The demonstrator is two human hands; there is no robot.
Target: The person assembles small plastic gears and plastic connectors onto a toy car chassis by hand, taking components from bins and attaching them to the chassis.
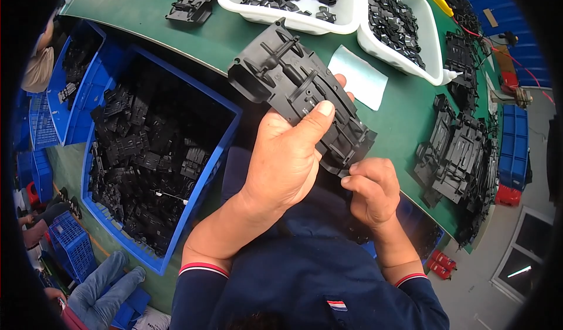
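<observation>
A long black moulded plastic part (293, 75) with ribs and bosses is held up at a slant over the table's near edge. My left hand (287, 148) grips it around the middle, thumb pressed on its upper face and fingertips showing at the far side. At the part's lower right end is my right hand (374, 189), fingers curled, with thumb and forefinger pinched at the corner. Whether a small piece sits in that pinch is hidden. Beyond the part lies a pale sheet of paper (366, 81) on the green table (404, 125).
Two white bins, one at the back (287, 18) and one to its right (431, 54), hold small black pieces. More black parts (460, 154) are stacked at right. A blue crate (158, 265) full of black parts stands left. Other people sit at far left.
</observation>
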